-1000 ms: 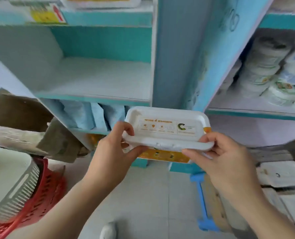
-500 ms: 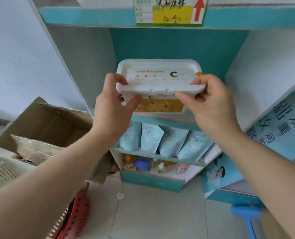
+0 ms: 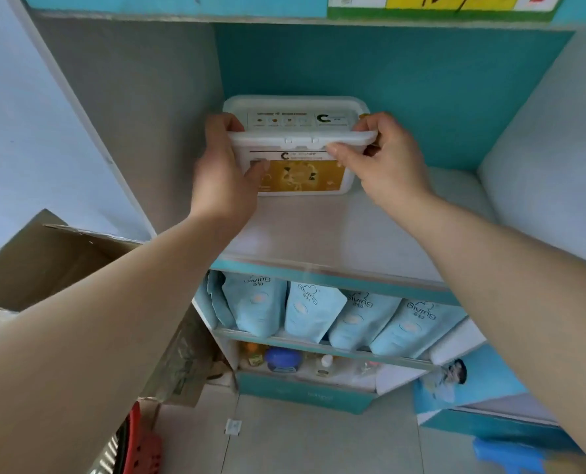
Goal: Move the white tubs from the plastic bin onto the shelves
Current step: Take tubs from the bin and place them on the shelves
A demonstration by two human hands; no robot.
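A white tub (image 3: 296, 145) with a white lid and a yellow front label sits far back on the white shelf board (image 3: 336, 234), close to the teal back wall. My left hand (image 3: 223, 169) grips its left end, thumb across the front label. My right hand (image 3: 384, 159) grips the right end at the lid rim. The tub's base looks level with the board; whether it rests on it I cannot tell. The plastic bin shows only as a red and grey edge (image 3: 137, 443) at bottom left.
A grey side panel (image 3: 131, 114) bounds the shelf on the left, a white panel (image 3: 551, 148) on the right. Light blue pouches (image 3: 319, 313) fill the shelf below, small bottles (image 3: 284, 360) under those. An open cardboard box (image 3: 45, 265) stands at left.
Both hands carried the tub up from in front of the shelves and pushed it deep into the empty shelf, against the back. My view turned towards that shelf.
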